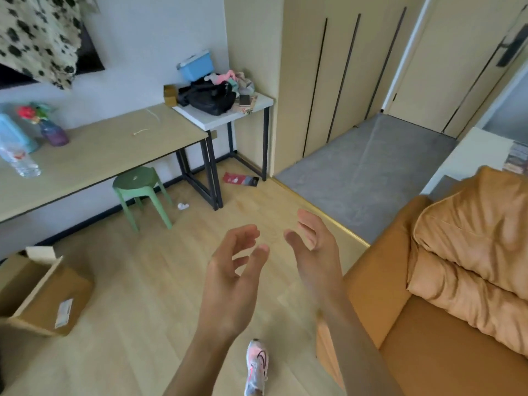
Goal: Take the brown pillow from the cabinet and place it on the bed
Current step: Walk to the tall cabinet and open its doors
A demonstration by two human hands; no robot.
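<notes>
A brown pillow (468, 250) lies on the orange-brown bed (380, 284) at the right, with a second brown pillow (494, 198) stacked behind it. The beige cabinet (343, 75) stands at the back, its doors closed. My left hand (231, 278) and my right hand (314, 247) hover over the wooden floor, left of the bed, palms facing each other. Both have their fingers spread and hold nothing. Neither hand touches a pillow.
A long desk (100, 158) and a small white table (228, 115) with bags line the left wall. A green stool (140, 184) stands under the desk. An open cardboard box (43, 292) sits at the lower left. My shoe (257, 364) shows below.
</notes>
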